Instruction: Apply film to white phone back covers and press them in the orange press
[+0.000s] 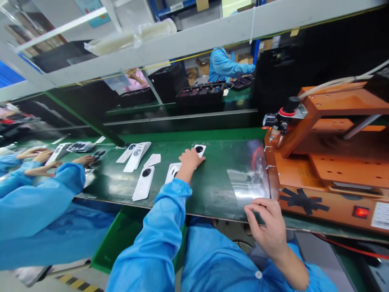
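The left hand (189,161) touches a white phone (199,150) on the bench (212,194), grip unclear; the right hand (269,227) bunches its fingertips beside clear film (244,182), perhaps empty. Work looks unfinished, other phones (142,185) lying leftward.

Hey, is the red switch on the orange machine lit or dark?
Lit: the red switch shows a bright red glow at its centre, on the orange machine's front.

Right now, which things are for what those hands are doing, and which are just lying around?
Likely in use:
white panel with a black circle, at the left hand
overlapping white panels beside that arm
clear sheet near the right hand, perhaps
orange machine, maybe

Probably just about:
green bin below the table
plastic-wrapped bundle up high
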A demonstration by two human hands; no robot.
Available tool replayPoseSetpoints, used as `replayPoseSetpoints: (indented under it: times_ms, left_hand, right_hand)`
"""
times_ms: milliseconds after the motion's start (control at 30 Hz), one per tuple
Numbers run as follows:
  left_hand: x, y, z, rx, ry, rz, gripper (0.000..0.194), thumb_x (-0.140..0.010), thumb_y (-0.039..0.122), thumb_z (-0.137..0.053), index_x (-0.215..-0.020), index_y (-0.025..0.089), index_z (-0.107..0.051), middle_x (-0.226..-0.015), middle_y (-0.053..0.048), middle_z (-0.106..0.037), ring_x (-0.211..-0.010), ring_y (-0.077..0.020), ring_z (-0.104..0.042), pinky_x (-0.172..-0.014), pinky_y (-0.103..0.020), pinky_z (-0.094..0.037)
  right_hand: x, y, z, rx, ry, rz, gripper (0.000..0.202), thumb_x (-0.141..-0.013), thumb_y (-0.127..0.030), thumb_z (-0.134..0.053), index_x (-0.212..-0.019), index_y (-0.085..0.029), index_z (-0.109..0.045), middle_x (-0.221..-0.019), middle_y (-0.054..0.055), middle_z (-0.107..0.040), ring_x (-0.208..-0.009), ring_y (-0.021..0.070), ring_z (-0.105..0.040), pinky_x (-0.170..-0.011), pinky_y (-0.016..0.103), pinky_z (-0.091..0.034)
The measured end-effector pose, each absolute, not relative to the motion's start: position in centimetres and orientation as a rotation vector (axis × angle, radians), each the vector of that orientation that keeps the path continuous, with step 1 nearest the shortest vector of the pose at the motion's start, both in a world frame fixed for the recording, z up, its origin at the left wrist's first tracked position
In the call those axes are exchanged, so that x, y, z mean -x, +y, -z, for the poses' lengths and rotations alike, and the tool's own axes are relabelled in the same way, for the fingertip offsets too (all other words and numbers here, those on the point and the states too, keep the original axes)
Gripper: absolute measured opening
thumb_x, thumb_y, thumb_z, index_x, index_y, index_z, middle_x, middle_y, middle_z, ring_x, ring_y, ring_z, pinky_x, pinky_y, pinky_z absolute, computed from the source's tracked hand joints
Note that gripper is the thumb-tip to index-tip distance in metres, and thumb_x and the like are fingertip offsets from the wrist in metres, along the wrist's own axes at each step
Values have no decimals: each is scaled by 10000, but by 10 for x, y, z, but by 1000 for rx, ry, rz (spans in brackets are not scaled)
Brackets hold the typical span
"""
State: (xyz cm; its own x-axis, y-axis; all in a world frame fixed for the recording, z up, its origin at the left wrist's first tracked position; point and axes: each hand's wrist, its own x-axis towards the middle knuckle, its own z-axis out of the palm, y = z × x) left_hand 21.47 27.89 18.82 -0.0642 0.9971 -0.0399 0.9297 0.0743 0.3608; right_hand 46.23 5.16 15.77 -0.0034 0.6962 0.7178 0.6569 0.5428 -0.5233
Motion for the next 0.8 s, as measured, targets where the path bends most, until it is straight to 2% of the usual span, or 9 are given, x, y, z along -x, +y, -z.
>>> replayPoseSetpoints:
  times_ms: [67,200,267,400,467,533,600,667,800]
  left_hand:
    - [-200,300,-193,-1780,2202,-284,719,-758,551,-819,-1174,16,-579,-1259,-320,-632,-1193,-357,-646,-1006,-430,-482]
    - [-192,314,-195,-1623,2266,-260,754,-575,438,-955,-1131,75,-598,-1150,-294,-703,-1138,-414,-672,-931,-451,-520]
    - [-194,306,-196,-1649,2236,-335,667,-659,349,-907,-1191,95,-595,-1137,-256,-721,-1143,-387,-674,-934,-430,-514]
    - [-205,248,-184,-1805,2041,-582,407,-913,193,-591,-1319,169,-594,-1009,-98,-763,-993,-244,-712,-895,-334,-514]
    - [-213,198,-168,-1842,1913,-676,376,-959,183,-483,-1302,202,-635,-969,-46,-760,-867,-193,-707,-816,-290,-529]
    - [-224,145,-148,-1828,1829,-731,367,-993,199,-407,-1214,194,-700,-1007,-50,-755,-837,-175,-694,-777,-276,-537]
    - [-237,96,-130,-1792,1756,-805,374,-1016,234,-391,-1197,182,-715,-1009,-64,-743,-831,-168,-687,-750,-266,-539]
    - [-251,60,-117,-1817,1670,-859,363,-1017,270,-444,-1271,180,-686,-956,-65,-720,-769,-157,-668,-699,-254,-529]
    - [-265,33,-111,-2091,1604,-728,497,-998,343,-537,-1463,170,-523,-922,-56,-689,-732,-166,-652,-683,-274,-519]
  right_hand:
    - [-460,52,-154,1168,-1667,-111,132,-898,-153,-662,-978,-256,-677,-960,67,-629,-906,241,-617,-784,418,-507]
    - [-457,56,-149,1204,-1612,-223,60,-927,-201,-632,-935,-247,-670,-981,74,-619,-948,248,-610,-828,427,-503]
    - [-457,59,-150,1218,-1583,-286,44,-935,-226,-627,-916,-242,-663,-983,68,-615,-958,241,-606,-846,419,-496]
    - [-456,66,-156,1278,-1472,-445,100,-946,-283,-619,-865,-235,-653,-977,47,-609,-916,206,-592,-800,359,-477]
    - [-455,73,-159,1320,-1399,-538,152,-950,-319,-607,-834,-232,-649,-969,43,-615,-888,194,-585,-754,335,-464]
    - [-452,83,-160,1358,-1344,-631,197,-943,-349,-597,-796,-226,-643,-955,44,-623,-868,190,-579,-720,323,-452]
    - [-447,95,-159,1390,-1328,-711,225,-926,-366,-594,-761,-220,-641,-944,48,-628,-853,189,-574,-695,317,-443]
    - [-442,106,-154,1417,-1341,-770,231,-905,-376,-600,-748,-215,-650,-949,53,-632,-838,187,-570,-684,317,-439]
    - [-431,123,-142,1443,-1394,-801,226,-880,-370,-605,-733,-210,-668,-951,55,-629,-842,189,-570,-756,344,-463]
